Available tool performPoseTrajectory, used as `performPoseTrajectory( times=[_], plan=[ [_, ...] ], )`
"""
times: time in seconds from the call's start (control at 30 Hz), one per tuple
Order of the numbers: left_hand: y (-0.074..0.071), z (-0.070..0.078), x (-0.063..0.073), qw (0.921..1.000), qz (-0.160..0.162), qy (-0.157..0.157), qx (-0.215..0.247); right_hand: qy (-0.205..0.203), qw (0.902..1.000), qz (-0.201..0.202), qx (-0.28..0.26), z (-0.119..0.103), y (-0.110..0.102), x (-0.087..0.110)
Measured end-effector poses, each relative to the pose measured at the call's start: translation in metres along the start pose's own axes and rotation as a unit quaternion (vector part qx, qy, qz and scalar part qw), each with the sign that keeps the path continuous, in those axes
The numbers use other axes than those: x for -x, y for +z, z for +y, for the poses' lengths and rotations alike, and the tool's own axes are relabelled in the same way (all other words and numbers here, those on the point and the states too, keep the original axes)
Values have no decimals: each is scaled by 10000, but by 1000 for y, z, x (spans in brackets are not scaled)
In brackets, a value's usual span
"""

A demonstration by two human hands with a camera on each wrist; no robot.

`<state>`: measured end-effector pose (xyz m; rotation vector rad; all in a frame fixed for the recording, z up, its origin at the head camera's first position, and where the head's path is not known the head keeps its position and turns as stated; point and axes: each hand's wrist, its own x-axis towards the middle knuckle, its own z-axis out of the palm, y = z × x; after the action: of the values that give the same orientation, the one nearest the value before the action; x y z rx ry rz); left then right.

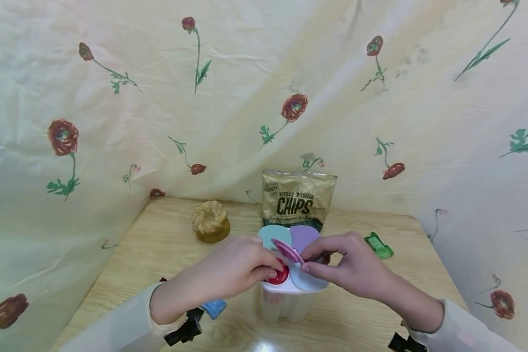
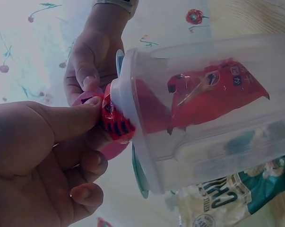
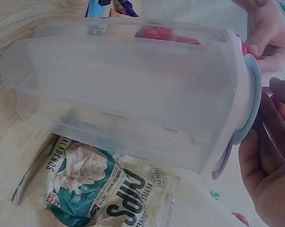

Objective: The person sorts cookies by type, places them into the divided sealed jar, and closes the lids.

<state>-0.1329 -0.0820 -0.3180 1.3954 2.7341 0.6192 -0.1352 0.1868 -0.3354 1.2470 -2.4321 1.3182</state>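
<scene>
My left hand [image 1: 246, 264] pinches a shiny red packet [image 2: 116, 120] at the open mouth of one compartment of a clear plastic container [image 1: 286, 305]. Part of the packet sits in the opening. The right hand [image 1: 354, 264] holds a pink lid [image 1: 287, 251] tilted up beside that mouth, between thumb and fingers. Over the other compartments lie a teal lid [image 1: 272, 235], a purple lid [image 1: 305, 236] and a pale blue lid [image 1: 307, 278]. In the left wrist view another red packet [image 2: 218, 94] shows through the container's wall.
Behind the container stands a bag of kettle chips [image 1: 297, 198]. A beige, ruffled-top object [image 1: 210, 222] is at the back left of the wooden table [image 1: 154, 244]. A green packet [image 1: 379, 245] lies to the right, a blue packet [image 1: 214, 308] to the left. Flowered cloth [image 1: 229, 112] hangs behind.
</scene>
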Motion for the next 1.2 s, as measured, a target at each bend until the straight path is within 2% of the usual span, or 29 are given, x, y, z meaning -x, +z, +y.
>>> performPoseTrajectory(
  times=[0.1, 0.17, 0.27, 0.4, 0.57, 0.67, 0.9, 1.0, 1.2],
  plan=[
    [3, 1, -5, 9995, -167, -167, -226, 27, 10000, 3, 13, 1, 0, 0],
    [5, 2, -8, 9991, -160, -249, -290, 34, 10000, 8, -14, 1, 0, 0],
    [4, 3, -8, 9990, 150, -233, -342, -48, 10000, 20, -84, 2, 1, -1],
    [-1, 6, 1, 9976, 516, -186, -414, -217, 9997, 63, -127, 4, 2, -1],
    [-1, 8, 13, 9983, 336, -193, -444, -205, 9997, 103, -122, 6, 1, 1],
    [1, 8, 16, 9984, 255, -100, -502, -147, 9997, 96, -139, 6, 1, 2],
    [8, 3, 6, 9950, 92, 396, -910, -179, 9996, 83, -218, 6, 1, 3],
    [15, -1, 0, 9957, 18, 540, -756, -205, 9995, 80, -230, 7, 2, 3],
    [21, -6, -4, 9981, -110, 553, -243, -178, 9997, 103, -133, 7, 2, 3]
  ],
)
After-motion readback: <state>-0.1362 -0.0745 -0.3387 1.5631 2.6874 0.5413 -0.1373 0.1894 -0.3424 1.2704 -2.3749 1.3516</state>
